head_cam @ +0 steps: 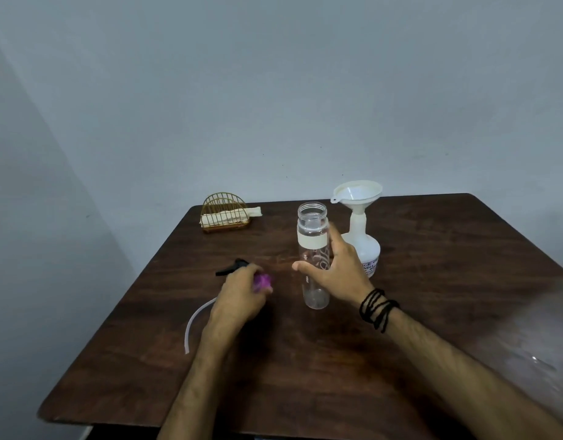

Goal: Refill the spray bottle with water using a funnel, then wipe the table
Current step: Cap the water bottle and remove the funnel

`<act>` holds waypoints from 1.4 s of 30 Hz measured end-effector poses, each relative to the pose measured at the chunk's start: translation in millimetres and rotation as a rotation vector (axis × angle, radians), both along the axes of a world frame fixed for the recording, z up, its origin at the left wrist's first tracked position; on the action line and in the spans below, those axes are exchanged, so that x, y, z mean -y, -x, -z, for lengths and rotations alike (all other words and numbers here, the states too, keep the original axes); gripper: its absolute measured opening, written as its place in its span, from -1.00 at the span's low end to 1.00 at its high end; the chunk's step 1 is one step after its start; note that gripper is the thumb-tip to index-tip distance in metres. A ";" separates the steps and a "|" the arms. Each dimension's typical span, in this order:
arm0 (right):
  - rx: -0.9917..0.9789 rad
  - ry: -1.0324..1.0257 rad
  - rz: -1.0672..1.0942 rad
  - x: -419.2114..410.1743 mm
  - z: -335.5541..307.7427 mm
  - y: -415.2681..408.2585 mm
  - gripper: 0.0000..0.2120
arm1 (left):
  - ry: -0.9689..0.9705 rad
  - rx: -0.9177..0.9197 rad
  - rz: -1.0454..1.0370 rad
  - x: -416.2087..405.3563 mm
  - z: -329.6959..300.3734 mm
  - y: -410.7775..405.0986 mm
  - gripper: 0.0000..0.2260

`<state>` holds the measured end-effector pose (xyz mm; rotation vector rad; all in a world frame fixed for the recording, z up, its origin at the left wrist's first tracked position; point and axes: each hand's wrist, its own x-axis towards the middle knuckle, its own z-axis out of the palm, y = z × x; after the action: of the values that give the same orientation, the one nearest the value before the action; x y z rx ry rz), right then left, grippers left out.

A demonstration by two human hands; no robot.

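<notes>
A white spray bottle [364,246] stands uncapped at the back middle of the table, with a white funnel [357,193] seated in its neck. In front of it a clear, open-topped water bottle [313,236] with a white band stands upright. My right hand [332,274] is spread open beside that bottle, thumb to its left and fingers at its right, just short of a grip. My left hand [242,295] grips the purple and black spray head [261,281] low over the table. Its white dip tube [196,319] trails toward the left edge.
A gold wire holder [224,217] with folded cream cloths sits at the back left of the dark wooden table [305,360]. A grey wall rises right behind the table. The right side of the tabletop shows a pale glare.
</notes>
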<state>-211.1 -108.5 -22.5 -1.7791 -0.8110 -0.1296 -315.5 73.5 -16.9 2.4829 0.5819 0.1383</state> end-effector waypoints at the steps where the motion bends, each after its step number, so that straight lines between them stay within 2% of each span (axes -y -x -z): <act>1: -0.001 -0.001 0.002 -1.1 0.0 -0.6 -0.33 | 0.059 0.110 -0.009 -0.4 -9.1 -3.6 -0.59; 5: -0.004 0.010 0.001 -4.8 0.6 -2.9 -0.34 | 0.378 0.605 0.080 3.3 -51.2 -16.5 -0.78; 7: 0.010 0.016 0.003 -5.6 -1.1 -4.4 -0.35 | 0.453 0.722 0.199 10.4 -73.4 -24.1 -0.81; 10: 0.033 0.030 -0.017 -9.1 -3.7 -4.4 -0.37 | 0.356 0.671 0.334 17.4 -95.2 -34.9 -0.69; 13: 0.064 0.044 -0.019 -12.4 -5.5 -3.2 -0.37 | 0.124 0.559 0.360 19.9 -101.8 -43.7 -0.57; 17: 0.091 0.049 -0.018 -12.7 -7.5 -2.9 -0.33 | -0.133 0.486 0.402 24.4 -107.5 -50.9 -0.58; 23: 0.086 0.063 -0.020 -10.7 -5.4 -2.9 -0.21 | -0.273 0.422 0.394 28.1 -112.8 -53.4 -0.52; 25: 0.071 0.049 -0.019 -9.2 -4.5 -2.8 -0.25 | -0.173 0.440 0.427 27.3 -110.7 -52.3 -0.52; 30: 0.024 0.004 -0.015 -5.2 -1.7 -4.5 -0.31 | 0.571 0.583 0.480 23.0 -90.1 -48.5 -0.41; 33: 0.028 -0.008 -0.011 -5.4 -0.8 -4.9 -0.28 | 0.848 0.684 0.415 22.5 -75.5 -47.5 -0.40; 36: 0.042 -0.015 -0.016 -7.7 0.2 -3.5 -0.31 | 0.925 0.708 0.422 32.7 -66.1 -47.5 -0.38; 38: 0.038 -0.025 -0.027 -8.8 1.7 -2.2 -0.34 | 0.839 0.700 0.449 44.1 -62.6 -50.0 -0.32; 40: 0.026 -0.041 -0.019 -8.8 2.8 -1.1 -0.34 | 0.811 0.736 0.447 50.4 -58.3 -55.4 -0.39; 42: 0.033 -0.047 -0.008 -9.6 3.8 -0.8 -0.33 | 0.931 0.810 0.391 50.6 -57.2 -57.9 -0.45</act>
<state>-210.3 -98.9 -26.3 -1.7336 -0.8316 -0.1717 -257.6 22.9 40.3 1.4049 -0.1815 0.5402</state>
